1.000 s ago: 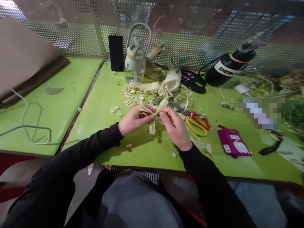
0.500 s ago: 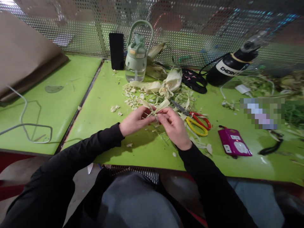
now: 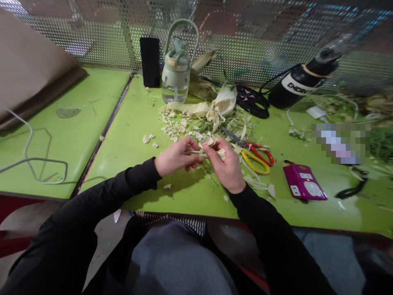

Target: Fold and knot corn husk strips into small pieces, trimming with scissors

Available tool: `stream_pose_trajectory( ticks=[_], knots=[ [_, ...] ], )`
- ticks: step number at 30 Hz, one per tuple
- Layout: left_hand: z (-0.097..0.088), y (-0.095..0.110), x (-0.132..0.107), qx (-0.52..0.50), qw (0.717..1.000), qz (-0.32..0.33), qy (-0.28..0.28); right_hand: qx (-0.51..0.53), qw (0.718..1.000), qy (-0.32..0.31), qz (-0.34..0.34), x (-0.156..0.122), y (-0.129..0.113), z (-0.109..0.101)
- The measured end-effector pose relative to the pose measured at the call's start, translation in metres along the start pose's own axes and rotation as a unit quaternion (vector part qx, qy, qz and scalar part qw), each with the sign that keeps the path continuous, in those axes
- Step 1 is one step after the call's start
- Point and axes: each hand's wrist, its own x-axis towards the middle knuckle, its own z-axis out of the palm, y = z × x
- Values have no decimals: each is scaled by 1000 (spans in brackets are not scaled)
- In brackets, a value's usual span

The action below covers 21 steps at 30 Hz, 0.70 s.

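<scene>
Grasping a pale husk strip (image 3: 197,153) in the right hand (image 3: 223,159), with thumb and fingertips pinched together and pale bits showing among them. Reaching along the strip with the left hand (image 3: 175,157), thumb beside it and fingers partly hidden; cannot tell whether gripping or merely steadying. Holding the strip between both hands, above the green table (image 3: 138,135). Likely to split or fray along its length if pulled unevenly between the hands, judging by its thin look. Could slip away on the left side too, if only lightly touched there. If dropped, hard to pick out again from the husk scraps (image 3: 184,122) just beyond the left hand, with much the same pale colour throughout. Just to the right of the right hand, worth minding the scissors (image 3: 245,144): easy to bump with a sideways swing of the knuckles, perhaps pushing the blades into the larger husks (image 3: 225,100) beyond. Farther right of that hand, less at risk: a purple device (image 3: 303,182).
</scene>
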Motion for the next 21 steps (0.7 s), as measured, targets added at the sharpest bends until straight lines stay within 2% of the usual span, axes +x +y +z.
stream_pose_trajectory(
  ticks=[5,9,17,21],
  knots=[
    [-3,1,0,28,999,-20,-9,-9,1000,0,12,-2,3,0],
    [-5,4,-2,50,996,0,-67,6,999,-22,26,-2,1,-1],
    [-5,13,-7,-21,995,-18,-97,70,996,-8,62,-3,1,-1],
    [-4,13,-9,-47,995,-24,-89,95,993,20,71,-6,2,1]
  ],
)
